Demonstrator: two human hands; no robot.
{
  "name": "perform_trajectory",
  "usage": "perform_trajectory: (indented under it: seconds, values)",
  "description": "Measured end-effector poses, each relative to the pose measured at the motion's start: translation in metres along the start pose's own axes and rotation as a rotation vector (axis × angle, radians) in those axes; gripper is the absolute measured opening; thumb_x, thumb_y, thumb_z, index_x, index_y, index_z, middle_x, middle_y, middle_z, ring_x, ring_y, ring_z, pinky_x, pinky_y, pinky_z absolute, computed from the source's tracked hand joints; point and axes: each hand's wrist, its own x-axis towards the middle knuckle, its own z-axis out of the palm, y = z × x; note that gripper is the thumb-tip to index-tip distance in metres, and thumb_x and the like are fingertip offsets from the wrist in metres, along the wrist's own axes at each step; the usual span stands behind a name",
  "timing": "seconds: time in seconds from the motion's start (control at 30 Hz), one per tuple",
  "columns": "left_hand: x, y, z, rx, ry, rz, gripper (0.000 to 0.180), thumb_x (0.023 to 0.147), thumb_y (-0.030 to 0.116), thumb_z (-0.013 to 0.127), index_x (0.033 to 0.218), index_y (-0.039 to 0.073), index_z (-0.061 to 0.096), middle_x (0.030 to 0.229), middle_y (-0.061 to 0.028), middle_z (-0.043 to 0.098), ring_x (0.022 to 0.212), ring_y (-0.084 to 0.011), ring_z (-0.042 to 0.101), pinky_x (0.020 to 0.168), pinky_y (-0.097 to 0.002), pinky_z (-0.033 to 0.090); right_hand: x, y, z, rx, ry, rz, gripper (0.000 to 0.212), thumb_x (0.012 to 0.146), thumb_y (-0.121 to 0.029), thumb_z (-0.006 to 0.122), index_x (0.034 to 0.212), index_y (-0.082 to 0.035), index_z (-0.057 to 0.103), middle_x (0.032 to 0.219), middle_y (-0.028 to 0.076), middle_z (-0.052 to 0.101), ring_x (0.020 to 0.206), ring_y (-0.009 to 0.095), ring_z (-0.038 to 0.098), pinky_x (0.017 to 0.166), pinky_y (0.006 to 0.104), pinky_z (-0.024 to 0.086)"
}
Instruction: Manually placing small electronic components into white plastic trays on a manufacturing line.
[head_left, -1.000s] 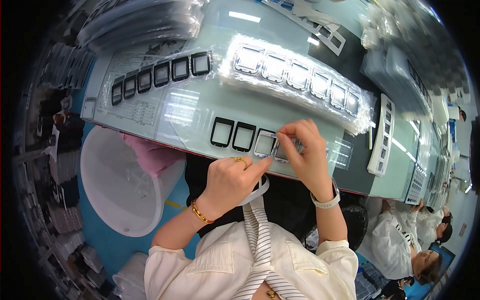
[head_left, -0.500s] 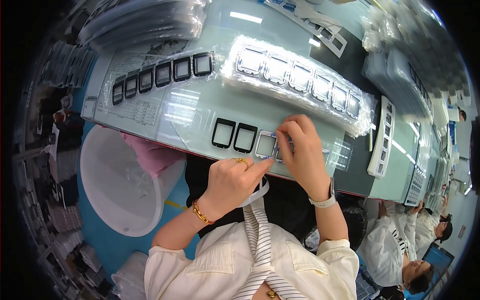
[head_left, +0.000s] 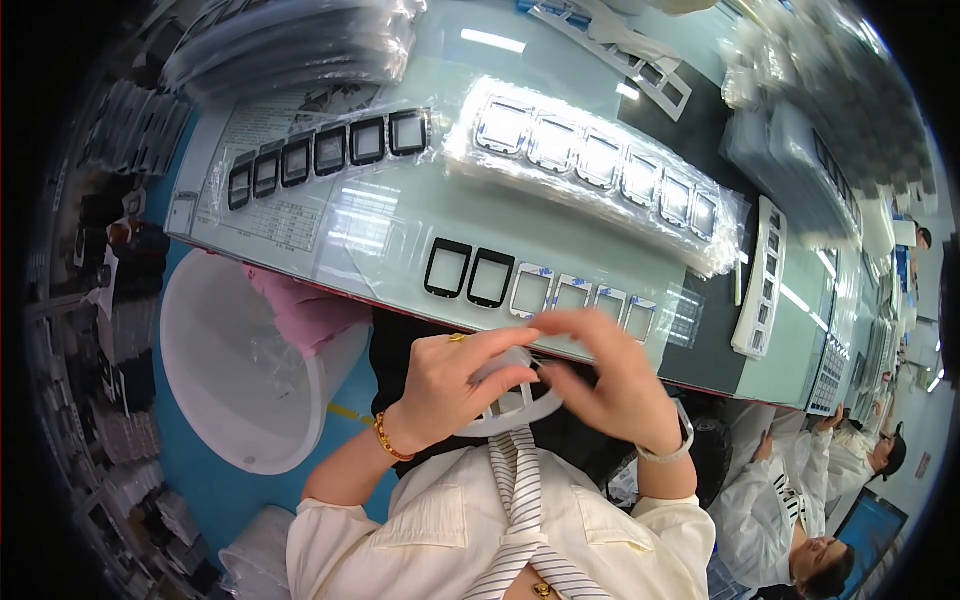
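Observation:
My left hand is closed on a white curved strip with window cut-outs, below the table's front edge. Its thumb and fingers pinch the strip from the left. Smeared by motion, my right hand is beside the left fingertips, and whether it grips anything is unclear. Just beyond both hands, a row of small rectangular frames lies along the table edge. Two at its left, a black frame and another black frame, are bare. Several to the right, including a white-faced frame, carry blue-marked white film.
Plastic-wrapped frames lie beyond the row, with a bagged row of black frames farther left. Stacked bagged sheets stand at the back left. A white bin holds pink material. Co-workers sit at the right.
My right hand has drawn back from the row of frames toward me, beside the left. My left hand has shifted slightly back, and the white strip has turned beneath it.

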Motion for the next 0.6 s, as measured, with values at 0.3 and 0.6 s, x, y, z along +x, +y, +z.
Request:
perform_trajectory:
  seconds: [0.3, 0.6]
  values:
    - [-0.009, -0.002, -0.030, -0.072, -0.012, -0.077, 0.017, 0.081, 0.007, 0.088, 0.095, 0.004, 0.081, 0.080, -0.0057, 0.071, 0.064, -0.0141, 0.063, 0.058, -0.0259, 0.049, -0.017, 0.003, 0.003, 0.030, -0.311, 0.103, 0.018, 0.089, 0.004, 0.073, 0.106, -0.002, 0.073, 0.090, 0.013, 0.071, 0.077, 0.028, 0.069, 0.070, 0.0359, 0.054]
    - [-0.017, -0.002, -0.033, -0.090, -0.008, -0.194, 0.006, 0.088, 0.005, 0.082, 0.093, 0.005, 0.079, 0.078, -0.0052, 0.072, 0.063, -0.0135, 0.063, 0.055, -0.0268, 0.048, -0.002, 0.000, 0.018, 0.120, -0.181, 0.031, 0.016, 0.088, 0.004, 0.075, 0.102, -0.003, 0.073, 0.105, 0.012, 0.069, 0.089, 0.027, 0.070, 0.078, 0.0346, 0.056]
